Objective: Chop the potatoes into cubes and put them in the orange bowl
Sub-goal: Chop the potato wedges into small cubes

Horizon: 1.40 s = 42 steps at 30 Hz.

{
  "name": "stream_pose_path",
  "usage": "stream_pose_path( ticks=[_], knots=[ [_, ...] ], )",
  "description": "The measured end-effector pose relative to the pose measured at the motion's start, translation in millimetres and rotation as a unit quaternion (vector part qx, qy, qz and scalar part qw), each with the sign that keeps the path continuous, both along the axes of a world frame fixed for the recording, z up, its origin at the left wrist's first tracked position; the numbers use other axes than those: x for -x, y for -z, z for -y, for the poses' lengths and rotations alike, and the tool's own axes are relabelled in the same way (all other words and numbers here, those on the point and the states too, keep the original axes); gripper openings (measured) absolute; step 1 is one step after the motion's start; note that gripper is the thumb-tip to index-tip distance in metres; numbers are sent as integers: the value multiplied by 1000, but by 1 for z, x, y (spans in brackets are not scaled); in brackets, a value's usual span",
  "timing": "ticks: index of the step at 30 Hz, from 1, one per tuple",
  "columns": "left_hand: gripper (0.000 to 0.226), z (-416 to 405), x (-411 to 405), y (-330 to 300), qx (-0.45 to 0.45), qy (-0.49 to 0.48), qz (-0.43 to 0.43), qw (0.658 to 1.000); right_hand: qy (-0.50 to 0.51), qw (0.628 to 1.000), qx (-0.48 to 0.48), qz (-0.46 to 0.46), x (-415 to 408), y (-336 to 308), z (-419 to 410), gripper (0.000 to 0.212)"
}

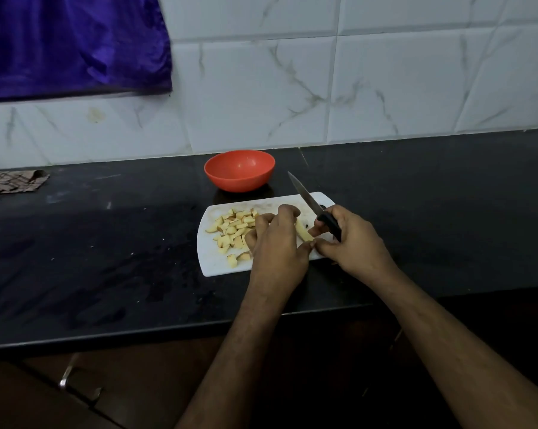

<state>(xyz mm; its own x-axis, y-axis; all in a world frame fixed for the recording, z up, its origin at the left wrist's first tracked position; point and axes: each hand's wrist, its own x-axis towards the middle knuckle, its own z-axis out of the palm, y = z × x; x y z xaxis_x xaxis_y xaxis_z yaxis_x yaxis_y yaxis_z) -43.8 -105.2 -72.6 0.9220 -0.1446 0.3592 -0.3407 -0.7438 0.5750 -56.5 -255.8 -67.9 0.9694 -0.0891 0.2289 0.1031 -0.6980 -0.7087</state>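
Pale, damp potato strips (303, 233) at frame centre look slippery, pinched endwise by the left hand (277, 243); the right hand (351, 239) grips the knife (315, 209).

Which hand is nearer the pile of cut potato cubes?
Left. The left hand rests against the pile of yellow potato cubes; the right hand, gripping the black-handled knife, sits farther right.
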Motion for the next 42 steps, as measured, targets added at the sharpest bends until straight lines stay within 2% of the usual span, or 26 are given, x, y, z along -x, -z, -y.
stream_pose_path(
  ticks=[3, 6, 8, 13, 17, 26, 29, 34, 42],
  knots=[
    [46, 1, -3, 2, 23, 24, 11, 999, -12, 999, -32, 11, 0, 2, 3, 30],
    [40, 4, -5, 6, 85, 61, 27, 994, -18, 999, -29, 21, 0, 5, 4, 31],
    [37, 7, -6, 6, 91, 71, 29, 993, -15, 999, -18, 30, 0, 5, 4, 31],
    [44, 6, -13, 5, 136, 56, 10, 989, -1, 999, 24, 30, -1, 7, 2, 30],
    [45, 3, -11, 4, 166, 59, -20, 984, -3, 999, 17, 36, 0, 8, 1, 34],
    [52, 3, -6, 2, 215, 81, -26, 973, -17, 998, 12, 54, -1, 8, 1, 33],
    [45, 2, -4, 2, 238, 69, -18, 969, -21, 997, -12, 67, 0, 9, 1, 31],
    [27, -1, -6, 4, 222, 68, -2, 973, -39, 994, -58, 80, 2, 7, 1, 25],
    [28, -1, -4, 3, 190, 44, 11, 981, -28, 994, -61, 90, 2, 8, 1, 22]
  ],
)
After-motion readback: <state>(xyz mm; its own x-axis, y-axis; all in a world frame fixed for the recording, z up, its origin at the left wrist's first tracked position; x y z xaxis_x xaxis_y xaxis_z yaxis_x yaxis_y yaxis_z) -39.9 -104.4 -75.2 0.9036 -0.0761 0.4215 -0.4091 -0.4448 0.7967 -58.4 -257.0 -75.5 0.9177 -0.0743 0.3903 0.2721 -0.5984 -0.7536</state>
